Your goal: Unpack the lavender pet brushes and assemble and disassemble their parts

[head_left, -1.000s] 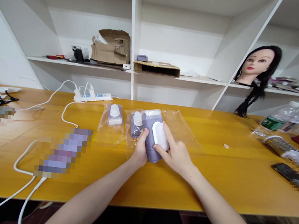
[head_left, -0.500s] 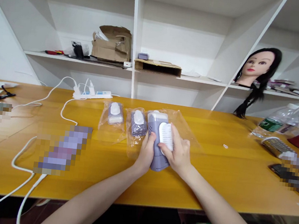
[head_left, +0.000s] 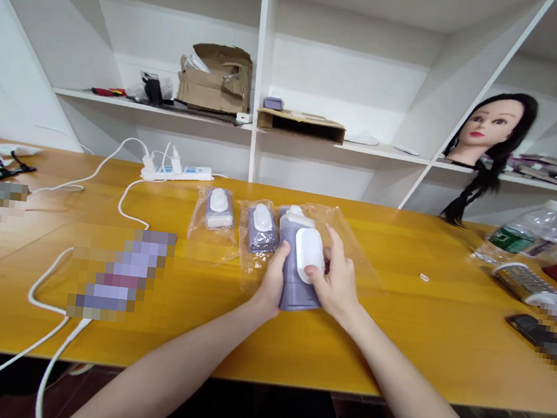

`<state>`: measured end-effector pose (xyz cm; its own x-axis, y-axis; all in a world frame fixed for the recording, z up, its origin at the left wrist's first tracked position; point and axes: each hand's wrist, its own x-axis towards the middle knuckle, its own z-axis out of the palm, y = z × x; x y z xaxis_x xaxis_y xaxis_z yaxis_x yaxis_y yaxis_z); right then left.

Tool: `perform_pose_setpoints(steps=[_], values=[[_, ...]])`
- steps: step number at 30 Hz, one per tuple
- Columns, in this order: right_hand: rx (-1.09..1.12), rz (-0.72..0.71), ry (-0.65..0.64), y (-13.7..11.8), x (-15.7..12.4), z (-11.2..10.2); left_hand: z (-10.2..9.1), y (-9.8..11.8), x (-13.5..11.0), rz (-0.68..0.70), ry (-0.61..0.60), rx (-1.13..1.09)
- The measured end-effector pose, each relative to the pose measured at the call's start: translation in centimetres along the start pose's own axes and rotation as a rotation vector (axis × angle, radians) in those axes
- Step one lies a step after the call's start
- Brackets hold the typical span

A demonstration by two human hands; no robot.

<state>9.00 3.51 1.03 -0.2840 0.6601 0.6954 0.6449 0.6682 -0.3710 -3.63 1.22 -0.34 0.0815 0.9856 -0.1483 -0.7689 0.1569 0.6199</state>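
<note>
My left grip (head_left: 270, 282) and right grip (head_left: 336, 286) press together around a lilac plastic canister (head_left: 296, 298) with a white oval panel (head_left: 308, 254) on its face, a bagged lilac unit (head_left: 260, 230) just left of them.

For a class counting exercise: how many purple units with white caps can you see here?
3. One is held between the left hand and right hand; two lie in clear plastic bags on the table, left of the hands. A pixelated patch may hide another.

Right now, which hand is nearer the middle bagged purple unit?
Left: the left hand is just below the bagged unit; the right hand is farther right, across the purple canister.
</note>
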Motion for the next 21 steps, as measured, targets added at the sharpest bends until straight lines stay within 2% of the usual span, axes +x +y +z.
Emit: perform_pose_setpoints(steps=[3,5,8,10,11,12,14,17,19,21], values=[[0.235,0.154,0.05,1.4,0.7,0.0,0.1,1.0,0.2,-0.025,0.026,-0.005],[0.311,0.273,0.075,2.5,1.4,0.1,0.3,1.6,0.0,-0.046,0.006,-0.004],[0.211,0.381,0.076,4.3,2.7,-0.5,0.5,2.1,-0.4,-0.073,-0.064,-0.01],[0.057,0.373,0.13,5.6,3.5,-1.9,0.4,2.3,-0.7,-0.08,-0.109,-0.027],[-0.008,0.394,0.091,6.3,3.7,-2.8,0.4,2.4,-0.7,-0.081,-0.127,-0.039],[-0.053,0.435,-0.009,6.9,3.9,-3.8,0.3,2.4,-0.8,-0.077,-0.135,-0.054],[-0.084,0.498,-0.322,8.0,3.8,-5.7,0.3,2.6,-0.8,-0.05,-0.14,-0.087],[-0.139,0.418,-0.763,8.9,3.2,-6.9,0.2,3.2,-0.8,-0.011,-0.177,-0.129],[-0.337,0.464,-0.862,9.0,2.9,-6.4,0.2,3.6,-0.9,0.003,-0.215,-0.144],[-0.442,0.52,-0.873,8.9,2.9,-5.3,0.2,3.9,-1.0,-0.004,-0.211,-0.153]])
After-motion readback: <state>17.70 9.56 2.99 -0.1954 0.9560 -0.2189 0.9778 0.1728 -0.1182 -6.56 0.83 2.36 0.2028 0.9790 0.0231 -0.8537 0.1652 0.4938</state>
